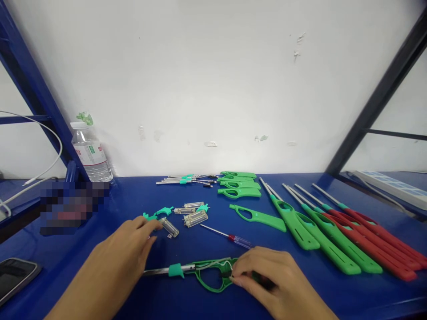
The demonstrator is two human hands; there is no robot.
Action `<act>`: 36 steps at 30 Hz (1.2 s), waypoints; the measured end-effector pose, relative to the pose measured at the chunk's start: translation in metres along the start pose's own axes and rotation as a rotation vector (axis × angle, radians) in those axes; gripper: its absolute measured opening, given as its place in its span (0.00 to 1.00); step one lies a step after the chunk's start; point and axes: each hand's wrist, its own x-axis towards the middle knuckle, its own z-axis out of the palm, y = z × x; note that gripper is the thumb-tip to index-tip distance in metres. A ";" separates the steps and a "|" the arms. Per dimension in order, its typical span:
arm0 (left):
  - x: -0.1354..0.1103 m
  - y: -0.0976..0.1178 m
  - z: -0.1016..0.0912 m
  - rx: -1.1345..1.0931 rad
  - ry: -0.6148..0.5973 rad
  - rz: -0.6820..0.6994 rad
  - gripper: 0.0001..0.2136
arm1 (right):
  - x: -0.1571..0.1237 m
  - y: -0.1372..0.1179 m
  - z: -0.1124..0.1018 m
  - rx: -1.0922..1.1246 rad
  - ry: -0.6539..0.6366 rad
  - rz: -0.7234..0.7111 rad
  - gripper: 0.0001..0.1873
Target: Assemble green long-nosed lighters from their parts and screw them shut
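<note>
My left hand [128, 246] reaches forward and its fingertips pinch a small clear fuel tank [169, 227] with a teal trigger piece [150, 217] beside it. My right hand [270, 278] presses down on an open green lighter half-shell [211, 276] with a metal tube [156, 271] and teal collar [175, 270], fingers curled on its handle. A red-handled screwdriver [230, 237] lies just beyond that hand.
Loose clear tanks [195, 218] and teal parts [202, 207] lie mid-table, metal tubes [185, 180] and green shells [238, 184] farther back. Finished green lighters [320, 235] and red lighters [373, 240] line the right. A water bottle [90, 153] stands back left, a phone [15, 278] front left.
</note>
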 end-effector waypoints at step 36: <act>0.006 0.012 -0.008 -0.179 0.149 -0.013 0.17 | 0.000 -0.001 -0.001 -0.032 -0.005 -0.003 0.11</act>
